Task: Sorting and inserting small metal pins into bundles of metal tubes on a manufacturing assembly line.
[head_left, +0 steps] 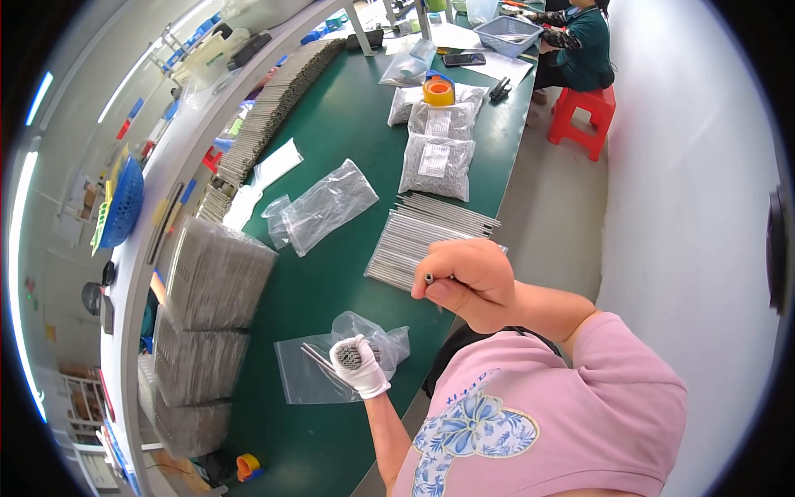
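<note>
My left hand [358, 364], in a white glove, grips a bundle of thin metal rods [348, 356] seen end-on, just above an open clear plastic bag [308, 377] on the green table [331, 132]. A few loose rods [318, 361] stick out beside the glove. My bare right hand [465, 282] is closed into a fist over the table's near edge, pinching a single thin metal rod [429, 278] whose tip shows by the thumb. Behind that hand lies a flat row of long metal rods [418, 236].
Stacks of grey packed bundles [211, 286] stand at the left. An empty clear bag [327, 205] lies mid-table, filled bags [436, 166] and an orange tape roll [438, 89] farther back. Another person [580, 41] sits on a red stool [584, 116] at the far end.
</note>
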A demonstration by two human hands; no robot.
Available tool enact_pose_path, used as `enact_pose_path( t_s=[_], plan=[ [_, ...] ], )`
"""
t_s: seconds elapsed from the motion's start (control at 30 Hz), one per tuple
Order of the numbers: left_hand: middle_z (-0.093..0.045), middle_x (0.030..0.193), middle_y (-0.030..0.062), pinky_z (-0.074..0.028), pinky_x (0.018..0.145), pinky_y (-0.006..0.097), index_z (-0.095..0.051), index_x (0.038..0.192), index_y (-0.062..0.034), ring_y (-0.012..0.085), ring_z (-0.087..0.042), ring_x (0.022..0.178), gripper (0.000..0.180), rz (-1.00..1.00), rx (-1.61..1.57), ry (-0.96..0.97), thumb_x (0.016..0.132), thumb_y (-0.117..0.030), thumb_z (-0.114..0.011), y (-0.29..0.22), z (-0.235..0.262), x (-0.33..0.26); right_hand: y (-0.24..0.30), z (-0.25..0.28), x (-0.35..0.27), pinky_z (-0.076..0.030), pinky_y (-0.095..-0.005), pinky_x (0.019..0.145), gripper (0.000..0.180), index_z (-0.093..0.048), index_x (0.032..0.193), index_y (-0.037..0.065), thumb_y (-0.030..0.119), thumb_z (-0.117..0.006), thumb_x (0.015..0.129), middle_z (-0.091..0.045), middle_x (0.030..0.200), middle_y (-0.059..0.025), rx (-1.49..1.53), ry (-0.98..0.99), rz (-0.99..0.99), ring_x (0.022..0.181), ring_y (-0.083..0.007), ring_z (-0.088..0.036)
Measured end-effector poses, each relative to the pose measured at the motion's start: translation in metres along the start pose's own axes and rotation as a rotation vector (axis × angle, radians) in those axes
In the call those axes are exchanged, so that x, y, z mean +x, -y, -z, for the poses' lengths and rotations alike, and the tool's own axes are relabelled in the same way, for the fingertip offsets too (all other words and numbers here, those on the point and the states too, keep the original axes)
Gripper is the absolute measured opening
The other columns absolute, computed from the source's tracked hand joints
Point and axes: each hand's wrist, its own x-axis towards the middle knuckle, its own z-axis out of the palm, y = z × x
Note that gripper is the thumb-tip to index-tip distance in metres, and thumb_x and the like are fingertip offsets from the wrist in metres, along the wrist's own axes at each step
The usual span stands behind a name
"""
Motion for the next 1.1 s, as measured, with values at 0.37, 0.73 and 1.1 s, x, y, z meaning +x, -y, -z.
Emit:
enact_pose_path(
  t_s=[0.37,0.73,1.1],
  plan=[
    [-0.055,0.078,0.0015,-0.046,0.062,0.021,-0.051,0.087,-0.0047,0.009,-0.053,0.068,0.017,0.003,-0.011,-0.002,0.078,0.003,-0.064,0.002,0.001,-0.005,0.005,0.003,-0.007,-0.04,-0.0245,0.047,0.008,-0.057,0.085,0.001,0.007,-0.051,0.086,-0.058,0.067,-0.0054,0.0,0.015,-0.019,0.052,-0.0156,-0.052],
    [-0.054,0.077,0.0015,-0.044,0.063,0.023,-0.055,0.079,-0.0026,0.0093,-0.051,0.069,0.01,0.081,-0.058,0.012,0.078,0.005,-0.061,-0.018,0.002,-0.007,-0.017,-0.025,-0.019,-0.04,-0.026,0.053,0.005,-0.057,0.086,0.001,0.004,-0.053,0.084,-0.056,0.069,-0.0064,0.126,0.076,-0.278,0.058,-0.0163,-0.052],
    [-0.056,0.078,0.0056,-0.045,0.063,0.026,-0.057,0.082,-0.0049,0.0165,-0.054,0.067,0.011,-0.2,0.153,0.101,0.076,-0.002,-0.065,-0.016,0.013,0.0,-0.087,-0.11,-0.083,-0.043,-0.0319,0.047,0.006,-0.06,0.084,0.006,0.011,-0.06,0.079,-0.058,0.068,-0.0054,-0.219,0.491,-0.313,0.055,-0.0241,-0.056]
  ],
)
